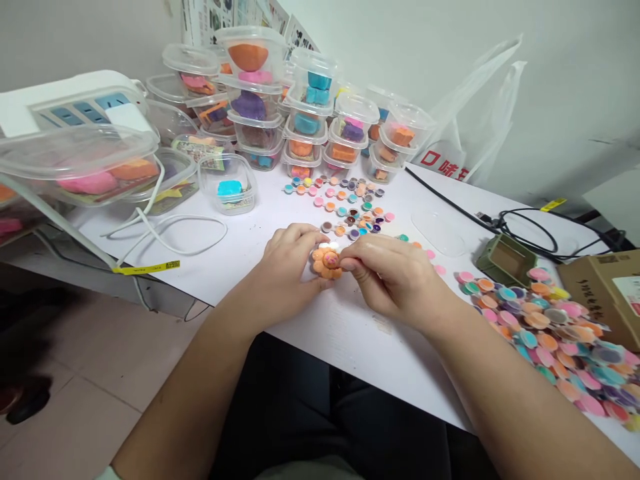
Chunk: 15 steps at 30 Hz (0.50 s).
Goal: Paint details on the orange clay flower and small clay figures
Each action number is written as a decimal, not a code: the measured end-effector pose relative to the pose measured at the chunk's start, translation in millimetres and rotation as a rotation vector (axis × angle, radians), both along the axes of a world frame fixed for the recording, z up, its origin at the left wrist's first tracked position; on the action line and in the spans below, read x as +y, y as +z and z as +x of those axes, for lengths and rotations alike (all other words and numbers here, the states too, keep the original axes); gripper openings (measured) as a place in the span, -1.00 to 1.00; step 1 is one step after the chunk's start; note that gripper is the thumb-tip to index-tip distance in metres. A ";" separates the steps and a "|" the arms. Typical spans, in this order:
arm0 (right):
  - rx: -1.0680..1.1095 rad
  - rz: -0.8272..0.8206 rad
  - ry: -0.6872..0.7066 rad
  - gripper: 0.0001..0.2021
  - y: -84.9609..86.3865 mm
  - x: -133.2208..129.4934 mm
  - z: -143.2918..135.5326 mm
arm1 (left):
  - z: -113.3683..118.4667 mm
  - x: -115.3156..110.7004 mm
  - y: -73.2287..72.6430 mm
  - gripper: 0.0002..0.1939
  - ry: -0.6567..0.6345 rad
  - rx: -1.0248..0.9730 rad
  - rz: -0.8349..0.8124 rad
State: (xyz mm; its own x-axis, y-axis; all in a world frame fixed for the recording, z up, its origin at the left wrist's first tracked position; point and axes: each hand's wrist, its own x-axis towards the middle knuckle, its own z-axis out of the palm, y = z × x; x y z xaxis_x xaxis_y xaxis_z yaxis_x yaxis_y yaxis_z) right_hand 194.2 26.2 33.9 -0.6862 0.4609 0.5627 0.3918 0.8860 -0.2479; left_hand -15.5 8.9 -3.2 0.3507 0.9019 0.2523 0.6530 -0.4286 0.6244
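Orange, flower-shaped clay piece [327,262] was held just above the near middle of the white table [350,333], pinched between the curled fingers of the left hand [285,267] and the right hand [395,277], forearms angled inward.

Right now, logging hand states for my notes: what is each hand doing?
Left hand: closed around the orange flower-shaped clay piece, holding it.
Right hand: fingers pinched at the same flower's right edge.
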 end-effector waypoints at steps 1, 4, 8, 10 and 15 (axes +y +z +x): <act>0.028 -0.003 -0.008 -0.83 -0.6 0.1 0.3 | 0.1 0.0 0.2 -0.58 -0.004 0.001 0.002; 0.055 -0.027 -0.009 -0.84 -3.2 1.3 0.0 | 0.4 0.0 1.8 -0.58 -0.008 0.004 -0.007; 0.014 -0.060 0.011 -0.81 -5.5 4.1 0.7 | 0.7 -0.5 5.3 -0.58 0.006 0.024 -0.033; 0.015 -0.067 0.019 -0.81 -5.6 4.8 2.4 | 1.1 -0.9 6.7 -0.59 0.006 0.030 -0.040; 0.071 -0.079 -0.025 -0.78 -3.5 3.5 6.2 | 3.1 -1.6 8.7 -0.57 0.010 0.034 -0.042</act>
State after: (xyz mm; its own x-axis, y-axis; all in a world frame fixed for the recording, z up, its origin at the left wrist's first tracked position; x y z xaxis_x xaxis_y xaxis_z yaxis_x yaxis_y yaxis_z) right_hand 200.3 29.7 30.4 -0.6337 0.5220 0.5709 0.3922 0.8529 -0.3445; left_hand -12.4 7.3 5.5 0.3495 0.9148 0.2024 0.6779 -0.3960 0.6194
